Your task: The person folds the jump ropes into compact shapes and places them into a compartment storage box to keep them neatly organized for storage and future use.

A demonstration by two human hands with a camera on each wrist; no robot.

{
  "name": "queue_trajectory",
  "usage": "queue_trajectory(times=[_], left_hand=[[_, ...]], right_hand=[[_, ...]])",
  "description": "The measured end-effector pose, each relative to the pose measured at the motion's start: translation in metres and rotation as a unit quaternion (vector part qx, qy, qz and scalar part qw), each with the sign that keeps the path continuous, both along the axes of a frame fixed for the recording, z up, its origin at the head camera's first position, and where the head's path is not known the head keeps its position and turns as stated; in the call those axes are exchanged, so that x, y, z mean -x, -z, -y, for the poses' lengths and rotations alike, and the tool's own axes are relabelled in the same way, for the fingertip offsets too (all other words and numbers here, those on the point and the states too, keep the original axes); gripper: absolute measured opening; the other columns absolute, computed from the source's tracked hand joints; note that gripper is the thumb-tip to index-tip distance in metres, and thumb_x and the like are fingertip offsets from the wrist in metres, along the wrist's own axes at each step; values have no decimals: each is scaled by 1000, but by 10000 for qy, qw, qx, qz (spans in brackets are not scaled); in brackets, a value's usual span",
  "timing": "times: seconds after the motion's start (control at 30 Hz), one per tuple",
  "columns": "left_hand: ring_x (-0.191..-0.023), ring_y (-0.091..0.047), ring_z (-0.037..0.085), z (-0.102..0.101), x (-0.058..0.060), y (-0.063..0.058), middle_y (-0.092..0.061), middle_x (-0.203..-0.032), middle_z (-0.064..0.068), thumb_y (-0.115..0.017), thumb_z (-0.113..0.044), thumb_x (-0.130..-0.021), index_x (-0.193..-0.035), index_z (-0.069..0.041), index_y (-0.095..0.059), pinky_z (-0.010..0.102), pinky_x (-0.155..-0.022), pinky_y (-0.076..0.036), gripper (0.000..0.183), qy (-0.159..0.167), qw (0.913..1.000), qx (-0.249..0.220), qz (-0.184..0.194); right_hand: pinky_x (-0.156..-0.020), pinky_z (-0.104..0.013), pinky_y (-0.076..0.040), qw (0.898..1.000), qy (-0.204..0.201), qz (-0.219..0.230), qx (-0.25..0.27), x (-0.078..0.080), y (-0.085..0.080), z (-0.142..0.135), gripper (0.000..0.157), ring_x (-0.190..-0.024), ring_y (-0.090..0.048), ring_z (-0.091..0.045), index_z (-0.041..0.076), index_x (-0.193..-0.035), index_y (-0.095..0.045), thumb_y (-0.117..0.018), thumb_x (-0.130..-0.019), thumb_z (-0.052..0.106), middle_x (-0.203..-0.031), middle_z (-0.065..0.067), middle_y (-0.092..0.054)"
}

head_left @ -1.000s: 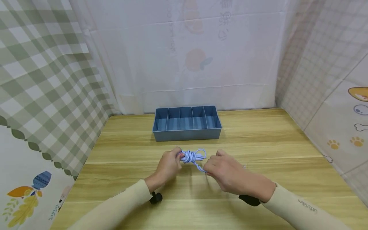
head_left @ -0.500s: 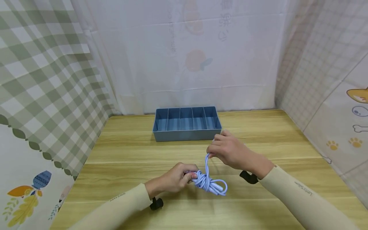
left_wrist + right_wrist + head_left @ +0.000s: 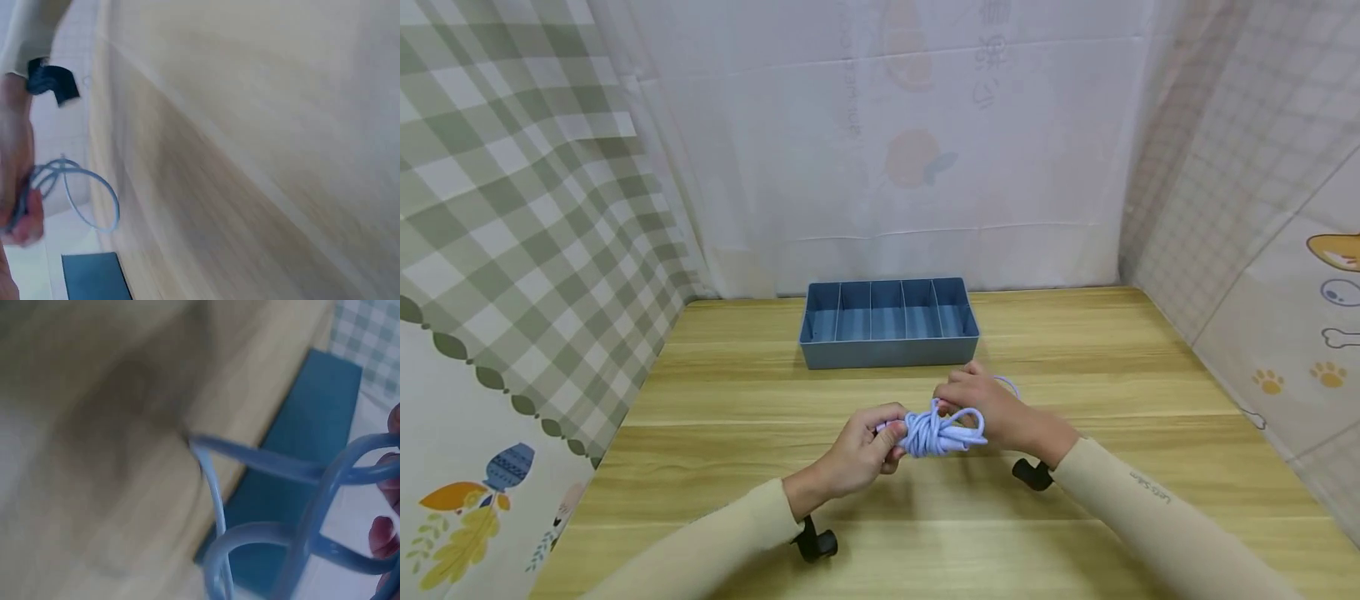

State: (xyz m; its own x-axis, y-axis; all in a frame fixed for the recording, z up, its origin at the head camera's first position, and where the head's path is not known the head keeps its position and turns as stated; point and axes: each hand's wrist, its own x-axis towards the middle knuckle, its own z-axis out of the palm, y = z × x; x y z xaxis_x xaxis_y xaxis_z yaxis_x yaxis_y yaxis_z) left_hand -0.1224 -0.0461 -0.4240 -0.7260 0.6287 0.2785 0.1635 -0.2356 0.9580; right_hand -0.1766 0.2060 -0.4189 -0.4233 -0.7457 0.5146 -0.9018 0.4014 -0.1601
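A bundle of light blue-violet cord (image 3: 927, 435) is wound round its own middle, with loops sticking out on the right. My left hand (image 3: 861, 450) grips its left end between thumb and fingers. Behind the bundle's right side, my right hand (image 3: 988, 408) pinches the cord's free strand, and a thin loop of it shows above that hand. In the right wrist view, loops of the cord (image 3: 275, 459) hang close to the camera. The left wrist view is blurred; a cord loop (image 3: 106, 187) shows there beside fingers.
A blue-grey tray (image 3: 891, 352) with several compartments stands at the back of the wooden table (image 3: 737, 400), just beyond the hands. A white cloth (image 3: 775, 167) hangs behind it, and patterned cloths hang on both sides.
Over the last second the bundle came nearer, then rose slightly again. My right hand drew the strand up and away from the bundle, and is now back close to it.
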Motion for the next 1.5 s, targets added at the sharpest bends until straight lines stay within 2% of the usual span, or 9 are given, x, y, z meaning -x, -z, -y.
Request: queue_trajectory(times=[0.13,0.27,0.37,0.57,0.7,0.9,1.17,1.4,1.5], left_hand=[[-55,-39,9,-7,0,-4,-46,-73,8,-42,-9,-111,-102,11,-55,21,-47,-32,26,-970,9937,-98,557],[-54,-41,8,-12,7,-8,-48,-70,5,-44,-9,-110,-103,10,-59,20,-44,-33,25,-2363,9673,-39,919],[-52,-43,8,-14,14,-9,-49,-67,4,-48,-8,-109,-101,8,-62,19,-42,-35,23,-3204,9424,247,934],[-55,-50,11,-11,24,-3,-55,-67,6,-55,-1,-105,-91,6,-66,20,-43,-40,19,-4108,9062,951,308],[-60,-52,13,-8,29,1,-58,-69,8,-57,0,-103,-89,5,-67,20,-46,-41,18,-4332,8928,1231,-75],[-61,-52,13,-6,32,7,-59,-70,7,-58,3,-101,-85,3,-67,22,-49,-42,18,-4385,8861,1446,-401],[-62,-52,13,-2,35,13,-62,-75,10,-59,3,-100,-85,1,-67,24,-50,-43,17,-4395,8799,1655,-726],[-66,-55,15,1,37,15,-67,-82,13,-56,5,-101,-86,2,-66,25,-53,-47,18,-4151,8878,1838,-760],[-67,-56,15,3,37,16,-67,-83,14,-56,5,-101,-87,2,-67,24,-53,-48,18,-4167,8863,1912,-651]], right_hand=[[-76,-38,-38,9985,530,-10,-165,-7,10,10,17,-77,-59,-16,13,-86,-62,-72,-85,0,-81,4,-64],[-76,-38,-38,9945,982,-31,-371,-18,18,20,13,-74,-56,-16,12,-87,-61,-69,-92,4,-75,5,-58],[-71,-34,-35,9908,1091,-273,-750,-27,21,26,15,-66,-48,-13,14,-86,-57,-68,-96,12,-69,8,-51],[-69,-31,-33,9805,971,-1014,-1372,-41,21,30,18,-66,-47,-16,14,-86,-53,-69,-95,16,-68,7,-50],[-68,-31,-32,9749,849,-1381,-1525,-49,18,32,18,-64,-45,-16,13,-85,-51,-64,-96,17,-66,7,-49],[-65,-29,-29,9765,704,-1464,-1414,-57,14,33,45,-59,-39,-14,14,-80,-50,-23,-114,26,-62,8,-44],[-64,-27,-27,9807,432,-1487,-1196,-67,10,34,30,-56,-41,-12,16,-76,-51,-78,-87,26,-60,9,-44],[-63,-25,-26,9884,125,-1362,-660,-76,8,32,48,-53,-35,-7,18,-75,-53,-28,-113,35,-60,12,-41],[-63,-24,-25,9911,-26,-1236,-488,-78,5,32,48,-52,-31,-4,19,-73,-54,-31,-112,37,-59,14,-39]])
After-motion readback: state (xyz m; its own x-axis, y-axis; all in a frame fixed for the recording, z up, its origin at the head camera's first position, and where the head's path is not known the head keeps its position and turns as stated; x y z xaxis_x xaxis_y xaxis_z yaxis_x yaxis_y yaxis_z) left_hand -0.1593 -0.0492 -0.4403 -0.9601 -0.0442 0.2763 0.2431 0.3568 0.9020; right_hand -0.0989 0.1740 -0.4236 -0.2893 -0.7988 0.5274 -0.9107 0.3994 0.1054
